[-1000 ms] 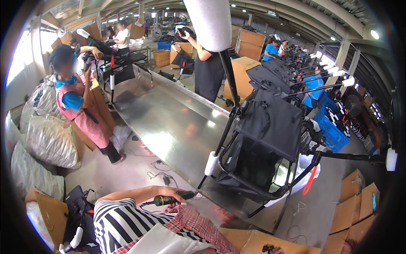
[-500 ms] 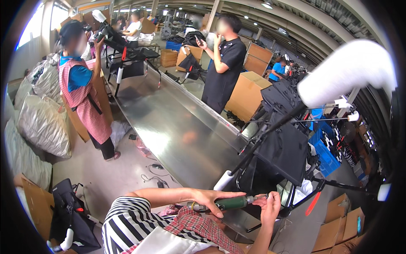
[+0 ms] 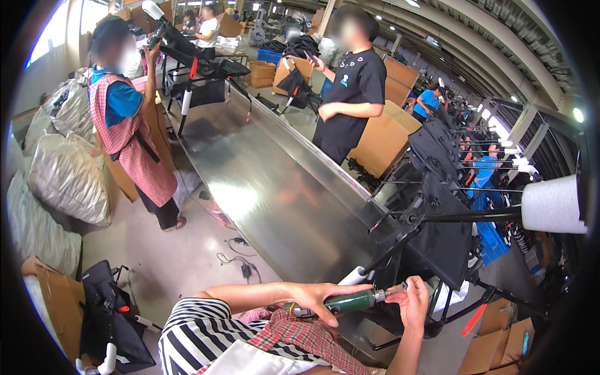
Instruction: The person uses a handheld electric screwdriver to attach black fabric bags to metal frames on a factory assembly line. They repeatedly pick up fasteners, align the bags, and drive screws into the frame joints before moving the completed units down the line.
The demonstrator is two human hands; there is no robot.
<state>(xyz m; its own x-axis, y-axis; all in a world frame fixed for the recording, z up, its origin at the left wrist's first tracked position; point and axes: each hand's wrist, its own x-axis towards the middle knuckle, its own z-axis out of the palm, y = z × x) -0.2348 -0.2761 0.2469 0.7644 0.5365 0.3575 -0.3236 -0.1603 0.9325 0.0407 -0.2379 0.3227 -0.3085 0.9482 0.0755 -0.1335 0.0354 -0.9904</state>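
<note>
1 long steel table (image 3: 269, 187) runs up the middle of the view, with 2 co-workers standing at it: one in a pink checked apron (image 3: 134, 137) on the left side, one in a black shirt (image 3: 353, 94) on the right. Next in size is the black folding pushchair frame (image 3: 447, 237) at the near end of the table; its white foam grip (image 3: 553, 203), which hung at top centre 1 second ago, now sits at the right edge, so the head has turned and dropped toward the work. The green power driver (image 3: 350, 302) lies level just below that frame. The left hand (image 3: 315, 299) is wrapped around its body. The right hand (image 3: 414, 305), out of view 1 second ago, has come up to the tool's front end, fingers closed narrowly at the bit (image 3: 395, 289); my read is that the bit is being seated or steadied, not yet driven. Hard to tell: whether the fingertips actually pinch the bit, and which fastener on the frame it is meant for. The driver's rear end is hidden behind the left palm.
</note>
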